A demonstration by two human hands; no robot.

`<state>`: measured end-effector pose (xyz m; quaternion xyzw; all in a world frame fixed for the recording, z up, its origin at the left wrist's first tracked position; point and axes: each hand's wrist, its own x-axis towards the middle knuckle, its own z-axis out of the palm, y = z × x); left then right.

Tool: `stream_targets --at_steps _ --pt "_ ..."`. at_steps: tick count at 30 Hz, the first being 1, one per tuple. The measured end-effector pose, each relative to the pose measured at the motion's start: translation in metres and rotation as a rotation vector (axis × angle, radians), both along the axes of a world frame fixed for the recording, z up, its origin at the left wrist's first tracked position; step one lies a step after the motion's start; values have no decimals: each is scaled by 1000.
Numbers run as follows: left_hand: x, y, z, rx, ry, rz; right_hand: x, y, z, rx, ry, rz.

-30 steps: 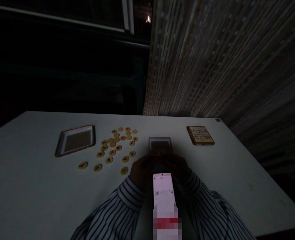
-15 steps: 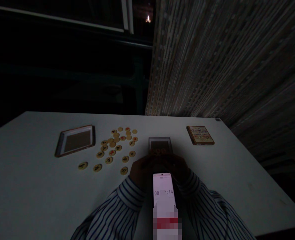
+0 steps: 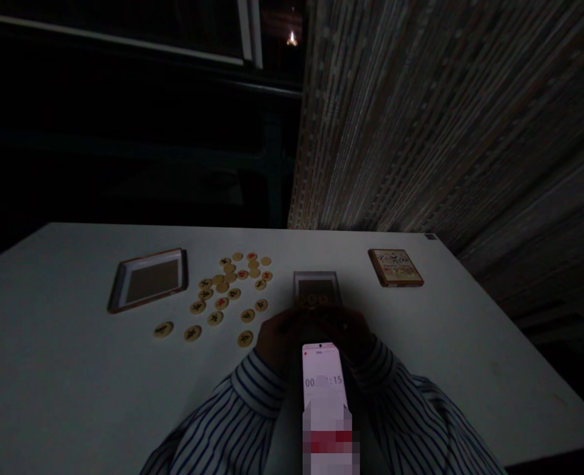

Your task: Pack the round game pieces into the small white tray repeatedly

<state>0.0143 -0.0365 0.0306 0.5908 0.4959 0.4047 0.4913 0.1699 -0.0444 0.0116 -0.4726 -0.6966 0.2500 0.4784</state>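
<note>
Both hands meet at the near end of a shallow open box [image 3: 316,276], in deep shadow. My left hand [image 3: 278,333] comes from the left and my right hand [image 3: 354,333] from the right, fingertips close together. Their fingers are too dark to read, so whether they hold anything is hidden. Inside the box, just beyond the fingers, lie a few round pieces [image 3: 312,299] in a row. Below the hands a lit phone [image 3: 321,369] shows a running timer. Left of the box, many round wooden discs [image 3: 234,293] with black or red characters are scattered; some show blank faces.
An empty tray-like lid [image 3: 153,277] with a brown rim rests at the left of the white table [image 3: 98,369]. A flat printed box [image 3: 397,267] is at the right. Behind the table hangs a string curtain [image 3: 371,132], beside a dark window.
The phone's timer has moved from 14 to 15. Both hands have stayed almost in place, and the discs lie as before.
</note>
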Motion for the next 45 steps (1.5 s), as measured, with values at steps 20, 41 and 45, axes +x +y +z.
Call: stream_targets --at_steps 20,41,45 --pt "2 0 -2 -32 -32 47 1 1 -1 225 -224 -4" --pt "3 -2 1 -10 2 34 5 3 0 309 -367 10" --pt "3 -1 -2 30 43 94 5 1 6 306 -328 -21"
